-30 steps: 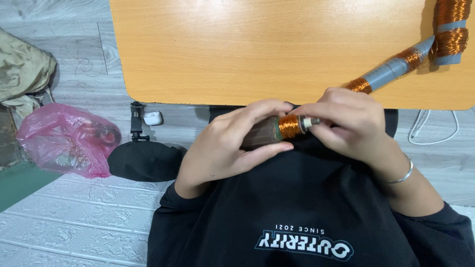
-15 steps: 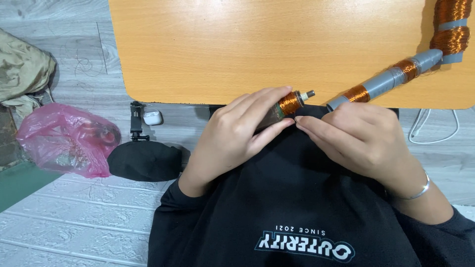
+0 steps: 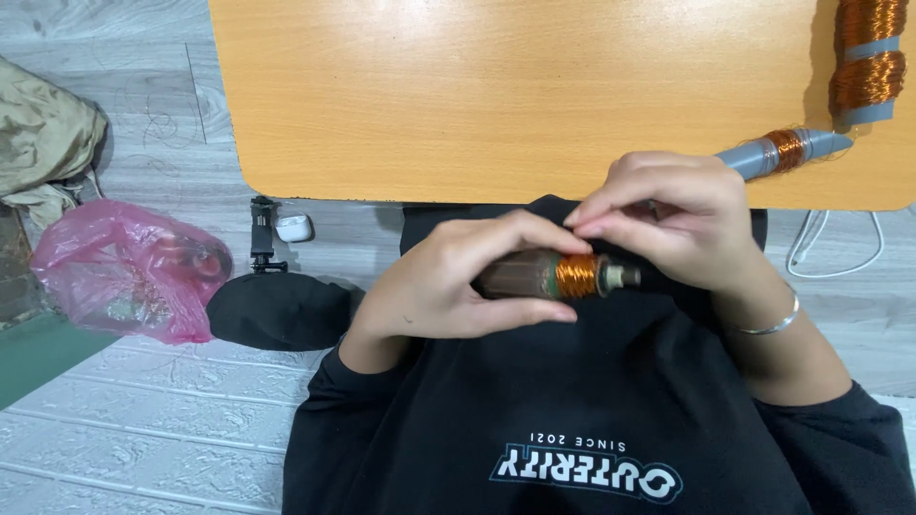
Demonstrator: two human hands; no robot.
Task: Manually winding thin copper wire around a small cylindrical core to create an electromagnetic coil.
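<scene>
My left hand (image 3: 448, 281) grips a small motor armature (image 3: 553, 276), a dark cylinder with a band of copper winding and a short metal shaft pointing right. My right hand (image 3: 668, 224) curls over the shaft end, fingertips pinched together just above the copper band. Both hands hover over my lap, in front of the near edge of a wooden table (image 3: 496, 95). A silver bangle sits on my right wrist.
On the table's right side lie a grey rod wrapped with copper wire (image 3: 778, 151) and a bigger copper coil (image 3: 866, 62). On the floor to the left are a pink plastic bag (image 3: 124, 272), an olive cloth (image 3: 43, 138), a small white case (image 3: 293, 227) and a black clamp. White cable at right.
Both hands have shifted lower and a little right with the armature. My right hand has lifted from below the shaft to above it, fingertips now pinched over the winding.
</scene>
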